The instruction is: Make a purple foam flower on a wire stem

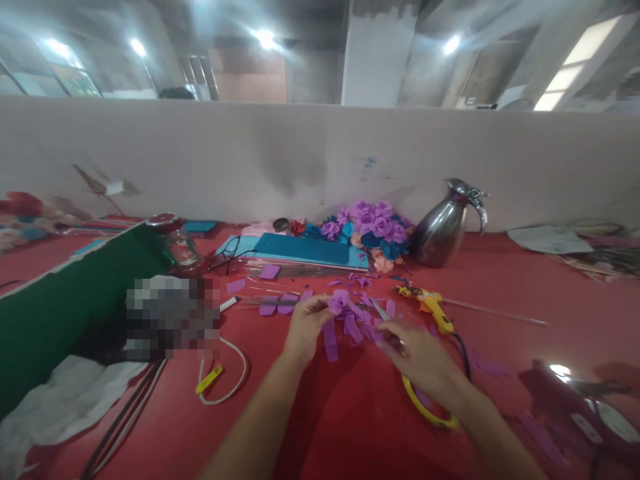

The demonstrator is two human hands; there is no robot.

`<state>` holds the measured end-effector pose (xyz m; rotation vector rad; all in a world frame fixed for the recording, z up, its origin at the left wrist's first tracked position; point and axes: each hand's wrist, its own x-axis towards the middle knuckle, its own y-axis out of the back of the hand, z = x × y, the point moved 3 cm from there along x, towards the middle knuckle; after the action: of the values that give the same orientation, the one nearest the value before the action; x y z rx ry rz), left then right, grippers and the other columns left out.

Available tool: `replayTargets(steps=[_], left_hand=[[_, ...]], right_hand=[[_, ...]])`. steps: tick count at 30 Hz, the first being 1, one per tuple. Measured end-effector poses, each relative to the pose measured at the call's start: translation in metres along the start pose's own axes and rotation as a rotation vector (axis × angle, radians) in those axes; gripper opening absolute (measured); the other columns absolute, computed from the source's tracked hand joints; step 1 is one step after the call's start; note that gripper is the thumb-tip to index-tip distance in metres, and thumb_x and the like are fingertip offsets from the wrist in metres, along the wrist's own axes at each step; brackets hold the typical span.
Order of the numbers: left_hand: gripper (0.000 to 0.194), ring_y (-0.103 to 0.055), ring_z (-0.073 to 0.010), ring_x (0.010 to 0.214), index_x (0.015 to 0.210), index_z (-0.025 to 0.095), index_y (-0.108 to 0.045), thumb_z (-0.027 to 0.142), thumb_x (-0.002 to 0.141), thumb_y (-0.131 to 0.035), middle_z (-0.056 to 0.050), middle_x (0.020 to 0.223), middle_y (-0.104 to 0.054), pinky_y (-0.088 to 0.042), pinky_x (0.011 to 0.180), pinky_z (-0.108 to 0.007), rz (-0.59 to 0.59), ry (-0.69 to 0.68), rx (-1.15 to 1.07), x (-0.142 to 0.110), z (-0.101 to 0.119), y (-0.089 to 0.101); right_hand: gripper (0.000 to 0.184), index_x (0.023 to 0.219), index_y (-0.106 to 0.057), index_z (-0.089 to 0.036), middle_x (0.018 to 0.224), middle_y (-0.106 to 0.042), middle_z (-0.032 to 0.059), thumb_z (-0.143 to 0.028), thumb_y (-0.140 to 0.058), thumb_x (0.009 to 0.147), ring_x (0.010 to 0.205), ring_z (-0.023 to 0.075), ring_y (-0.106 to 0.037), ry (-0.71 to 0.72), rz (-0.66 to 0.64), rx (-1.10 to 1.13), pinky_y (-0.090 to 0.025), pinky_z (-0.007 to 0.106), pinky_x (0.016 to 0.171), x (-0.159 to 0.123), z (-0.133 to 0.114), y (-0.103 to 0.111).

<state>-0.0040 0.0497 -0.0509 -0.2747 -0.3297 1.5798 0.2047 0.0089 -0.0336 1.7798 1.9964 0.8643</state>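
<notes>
My left hand point(306, 325) pinches a small purple paper rose point(340, 300) just above the red table point(350, 413), with loose purple strips point(331, 340) hanging from it and lying below. To its right, my right hand point(419, 357) is closed around yellow-handled scissors point(425, 407); their blades point(381, 310) point up toward the rose. More purple paper pieces point(273, 308) are scattered left of the rose.
A yellow glue gun point(431, 305) lies behind my right hand. A steel jug point(443, 227) and a pile of purple and blue paper flowers point(373, 230) stand by the wall. Teal sheets point(300, 250), a green board point(60, 300), a white cable point(225, 387) and a power strip point(580, 400) surround the spot.
</notes>
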Motion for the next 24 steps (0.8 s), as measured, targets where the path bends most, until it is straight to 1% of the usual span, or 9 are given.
replayTargets(steps=[2, 4, 6, 8, 11, 15, 17, 20, 24], left_hand=[[0.016, -0.063, -0.0149, 0.067, 0.071, 0.018, -0.075, 0.023, 0.058, -0.081, -0.002, 0.067, -0.071, -0.048, 0.074, -0.028, 0.000, -0.001, -0.006, 0.000, 0.000, 0.000], [0.016, -0.064, -0.0156, 0.067, 0.070, 0.018, -0.075, 0.023, 0.057, -0.082, -0.002, 0.067, -0.071, -0.048, 0.073, -0.029, -0.001, 0.002, -0.007, 0.000, 0.001, 0.000], [0.017, -0.064, -0.0168, 0.069, 0.069, 0.017, -0.074, 0.024, 0.056, -0.082, -0.002, 0.067, -0.071, -0.048, 0.074, -0.029, -0.008, 0.006, -0.007, 0.000, 0.002, -0.001], [0.017, -0.064, -0.0177, 0.070, 0.068, 0.017, -0.074, 0.024, 0.055, -0.082, -0.003, 0.068, -0.072, -0.049, 0.074, -0.030, -0.018, 0.012, -0.015, -0.001, 0.002, -0.001], [0.018, -0.063, -0.0170, 0.069, 0.069, 0.016, -0.075, 0.023, 0.054, -0.083, -0.003, 0.068, -0.072, -0.048, 0.074, -0.030, -0.006, 0.013, -0.017, 0.000, 0.001, 0.000], [0.018, -0.062, -0.0154, 0.068, 0.070, 0.017, -0.075, 0.021, 0.054, -0.082, -0.002, 0.068, -0.071, -0.046, 0.073, -0.029, 0.016, 0.004, -0.029, 0.001, 0.000, 0.003], [0.018, -0.061, -0.0149, 0.068, 0.070, 0.017, -0.075, 0.019, 0.053, -0.082, -0.002, 0.069, -0.072, -0.046, 0.074, -0.028, 0.028, 0.005, -0.039, 0.002, 0.001, 0.005], [0.019, -0.061, -0.0140, 0.069, 0.071, 0.018, -0.075, 0.017, 0.053, -0.082, -0.001, 0.071, -0.073, -0.046, 0.074, -0.027, 0.051, -0.007, -0.061, 0.004, 0.004, 0.007], [0.021, -0.061, -0.0127, 0.069, 0.072, 0.018, -0.075, 0.017, 0.053, -0.081, 0.000, 0.072, -0.072, -0.045, 0.072, -0.025, 0.074, -0.024, -0.097, 0.005, 0.005, 0.010]], right_hand=[[0.023, 0.094, -0.071, -0.028, 0.097, -0.071, 0.0082, -0.031, -0.065, 0.072, 0.086, 0.0293, -0.064, -0.022, 0.036, -0.184, -0.044, 0.041, 0.078, -0.017, 0.024, 0.018], [0.021, 0.088, -0.071, -0.026, 0.095, -0.070, 0.0102, -0.031, -0.065, 0.068, 0.090, 0.0311, -0.063, -0.049, 0.067, -0.322, -0.044, 0.043, 0.082, -0.033, 0.050, 0.031], [0.026, 0.090, -0.069, -0.024, 0.093, -0.070, 0.0119, -0.034, -0.063, 0.067, 0.089, 0.0311, -0.064, -0.114, 0.063, -0.359, -0.047, 0.042, 0.079, -0.044, 0.072, 0.036], [0.033, 0.100, -0.066, -0.022, 0.089, -0.070, 0.0110, -0.038, -0.057, 0.072, 0.080, 0.0274, -0.065, -0.168, -0.010, -0.330, -0.049, 0.038, 0.071, -0.049, 0.083, 0.032], [0.042, 0.115, -0.059, -0.018, 0.085, -0.069, 0.0089, -0.034, -0.050, 0.077, 0.071, 0.0231, -0.065, -0.194, -0.055, -0.375, -0.048, 0.033, 0.065, -0.049, 0.081, 0.024], [0.058, 0.124, -0.053, -0.013, 0.077, -0.069, 0.0067, -0.016, -0.055, 0.066, 0.066, 0.0223, -0.065, -0.247, -0.103, -0.480, -0.046, 0.030, 0.062, -0.044, 0.070, 0.019], [0.064, 0.125, -0.051, -0.011, 0.080, -0.070, 0.0085, -0.010, -0.054, 0.061, 0.069, 0.0241, -0.067, -0.253, -0.113, -0.465, -0.047, 0.031, 0.063, -0.044, 0.067, 0.018], [0.060, 0.120, -0.054, -0.011, 0.091, -0.071, 0.0130, -0.010, -0.053, 0.060, 0.081, 0.0275, -0.069, -0.269, -0.011, -0.366, -0.050, 0.034, 0.069, -0.048, 0.063, 0.019], [0.057, 0.127, -0.050, -0.017, 0.111, -0.068, 0.0140, -0.026, -0.057, 0.072, 0.101, 0.0274, -0.066, -0.207, 0.169, -0.075, -0.054, 0.035, 0.079, -0.052, 0.044, 0.021]])
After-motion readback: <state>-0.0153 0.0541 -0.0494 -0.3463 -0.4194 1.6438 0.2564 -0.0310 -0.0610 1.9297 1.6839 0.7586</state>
